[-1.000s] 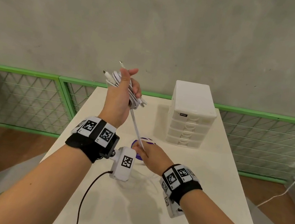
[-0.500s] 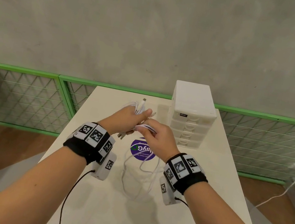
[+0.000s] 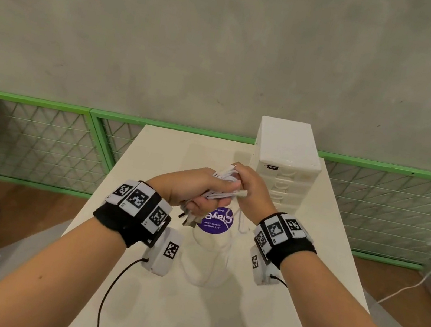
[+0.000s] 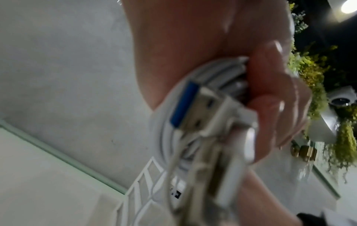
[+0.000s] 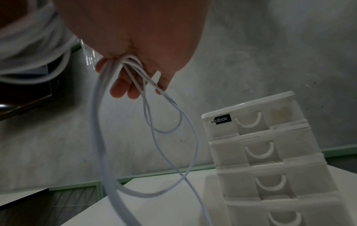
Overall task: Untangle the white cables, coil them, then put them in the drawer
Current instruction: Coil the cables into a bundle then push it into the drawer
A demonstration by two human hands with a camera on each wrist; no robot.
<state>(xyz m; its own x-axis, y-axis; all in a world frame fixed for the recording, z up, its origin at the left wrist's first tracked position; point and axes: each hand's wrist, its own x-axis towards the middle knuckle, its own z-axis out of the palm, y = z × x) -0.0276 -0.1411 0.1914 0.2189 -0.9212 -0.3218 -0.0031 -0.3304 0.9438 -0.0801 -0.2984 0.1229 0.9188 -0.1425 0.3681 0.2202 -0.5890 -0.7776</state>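
My left hand (image 3: 204, 190) grips a bundle of white cables (image 3: 223, 184) above the middle of the table. Its fingers (image 4: 274, 97) curl round the bundle, and a USB plug (image 4: 195, 107) with a blue insert sticks out below it. My right hand (image 3: 250, 189) holds the same bundle from the right, fingers (image 5: 123, 90) curled round several strands. Loose cable loops (image 5: 173, 137) hang from it down to the table (image 3: 214, 263). The white drawer unit (image 3: 286, 158) stands just right of the hands, all drawers shut.
A purple round sticker (image 3: 216, 220) lies on the white table (image 3: 306, 264) under the hands. Black wrist-camera leads (image 3: 114, 283) trail toward me. Green-framed mesh panels (image 3: 41, 140) run behind the table. A white wire (image 3: 416, 285) lies on the floor at right.
My left hand came down from head height to just above the table with the bundle. My right hand rose from the loose cable near the sticker and closed on the bundle beside the left.
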